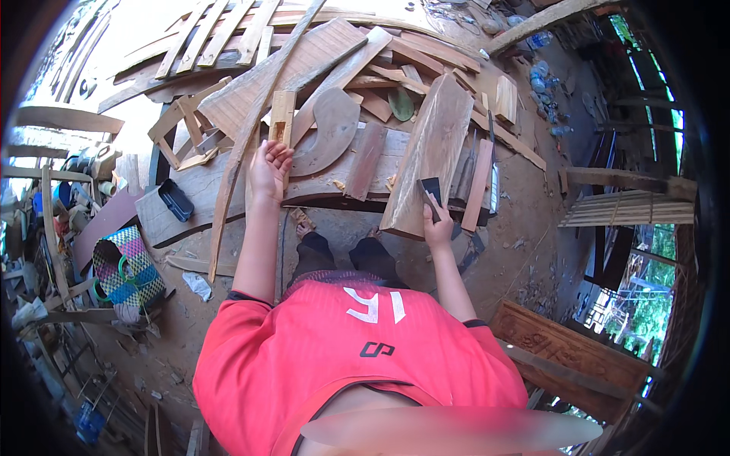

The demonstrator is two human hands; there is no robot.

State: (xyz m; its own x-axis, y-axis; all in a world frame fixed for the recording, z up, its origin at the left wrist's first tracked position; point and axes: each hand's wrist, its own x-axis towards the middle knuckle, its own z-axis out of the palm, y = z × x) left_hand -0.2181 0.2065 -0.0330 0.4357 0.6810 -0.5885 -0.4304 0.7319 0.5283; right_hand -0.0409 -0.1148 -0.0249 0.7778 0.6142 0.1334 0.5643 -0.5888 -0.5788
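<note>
My left hand (270, 169) is raised over the bench with its fingers curled closed. It overlaps a pale strip of wood (282, 108) with a rectangular slot cut in it. Whatever the fingers hold, if anything, is hidden. In my right hand (438, 225) is a dark flat blade-like piece (431, 187), pinched between thumb and fingers. That hand is over the near right side of a long thick plank (430, 144), which lies slanted on the bench. A curved, hook-shaped wooden piece (334, 125) rests right of my left hand.
A long narrow batten (237, 186) slants past my left forearm. The workbench slab (160, 220) bears a black open box (176, 200), loose boards and several chisel-like tools (465, 171). A woven basket (129, 266) stands at left. A carved panel (570, 357) lies at lower right.
</note>
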